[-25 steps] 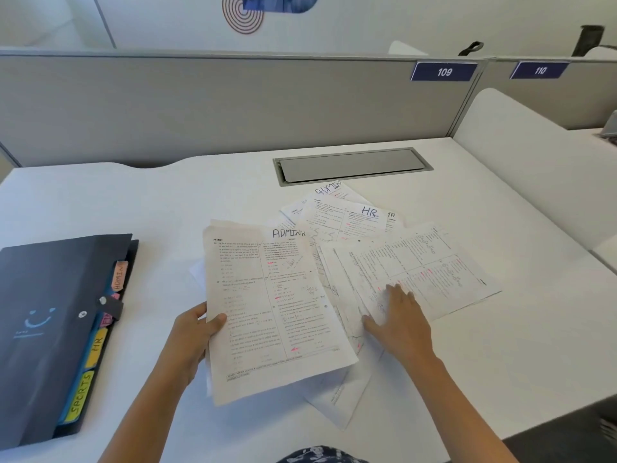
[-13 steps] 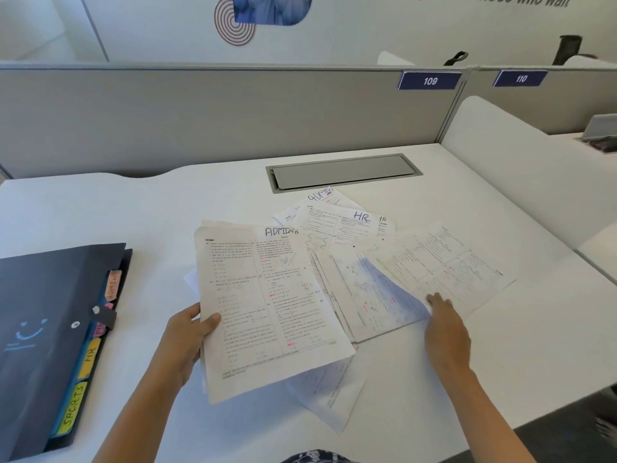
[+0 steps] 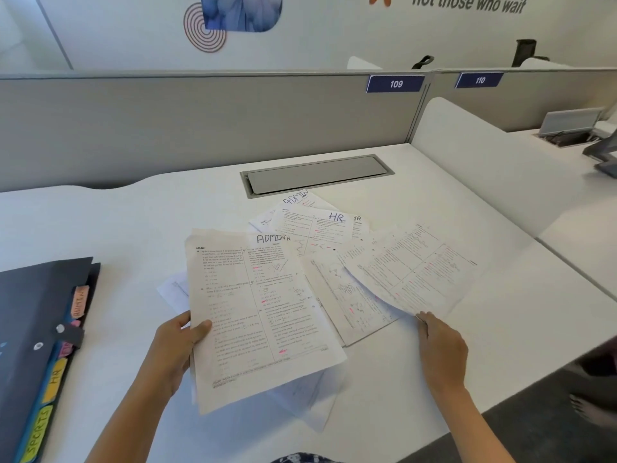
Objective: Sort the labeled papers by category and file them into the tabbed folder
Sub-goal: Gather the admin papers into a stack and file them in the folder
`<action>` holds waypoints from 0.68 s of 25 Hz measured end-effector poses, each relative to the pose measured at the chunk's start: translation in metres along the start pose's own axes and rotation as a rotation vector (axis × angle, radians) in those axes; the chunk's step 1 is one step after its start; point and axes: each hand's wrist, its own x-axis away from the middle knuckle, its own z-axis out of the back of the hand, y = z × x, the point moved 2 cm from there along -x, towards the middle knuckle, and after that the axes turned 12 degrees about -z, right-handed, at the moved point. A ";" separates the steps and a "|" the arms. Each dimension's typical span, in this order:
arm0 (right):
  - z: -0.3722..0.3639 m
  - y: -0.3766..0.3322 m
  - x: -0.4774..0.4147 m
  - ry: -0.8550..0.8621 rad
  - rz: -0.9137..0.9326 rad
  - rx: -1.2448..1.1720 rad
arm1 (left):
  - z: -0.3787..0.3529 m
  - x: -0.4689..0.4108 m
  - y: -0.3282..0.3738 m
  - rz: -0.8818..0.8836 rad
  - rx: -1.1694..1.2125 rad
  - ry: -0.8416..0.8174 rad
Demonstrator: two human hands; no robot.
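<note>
Printed papers lie fanned over the middle of the white desk (image 3: 500,329). My left hand (image 3: 175,349) grips the left edge of a sheet marked ADMIN (image 3: 257,315), thumb on top, and holds it off the desk. My right hand (image 3: 440,349) pinches the near corner of an unlabelled-side sheet (image 3: 410,272) and lifts it, baring another printed sheet (image 3: 347,302) beneath. Farther back lie a sheet marked HR (image 3: 317,225) and another marked ADMIN (image 3: 297,198). The dark tabbed folder (image 3: 30,329) lies closed at the left, with ADMIN, HR and SPORTS tabs showing along its right edge.
A grey cable-tray lid (image 3: 317,173) is set into the desk behind the papers. A grey partition (image 3: 200,128) closes the back, and a white divider (image 3: 484,168) stands at the right. More sheets (image 3: 307,396) lie under the held one, near the front edge.
My right hand has slid rightward off the pile and picked up the corner of the right-hand sheet, which now curls up. The left hand keeps its hold on the ADMIN sheet.
</note>
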 end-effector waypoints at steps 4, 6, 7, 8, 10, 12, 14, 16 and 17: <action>0.004 0.001 -0.005 0.025 -0.019 -0.106 | -0.001 -0.001 0.002 -0.002 0.003 -0.004; 0.013 -0.002 -0.010 0.062 -0.070 -0.239 | -0.001 0.000 0.003 -0.005 0.010 -0.009; 0.020 -0.005 -0.014 0.079 -0.102 -0.323 | -0.002 0.001 0.003 -0.006 0.013 -0.012; 0.028 -0.011 -0.018 0.102 -0.122 -0.412 | -0.003 0.001 0.002 -0.006 0.014 -0.013; 0.047 -0.031 -0.029 0.150 -0.154 -0.573 | -0.006 0.002 0.001 0.002 0.018 -0.019; 0.063 -0.054 -0.044 0.198 -0.213 -0.740 | -0.012 0.002 0.000 0.011 0.027 -0.029; 0.071 -0.072 -0.060 0.256 -0.340 -0.952 | -0.017 0.003 0.001 0.011 0.031 -0.043; 0.069 -0.077 -0.072 0.301 -0.521 -1.170 | -0.019 0.002 0.002 0.006 0.037 -0.048; 0.062 -0.074 -0.075 0.313 -0.628 -1.256 | -0.018 0.002 0.002 0.004 0.043 -0.047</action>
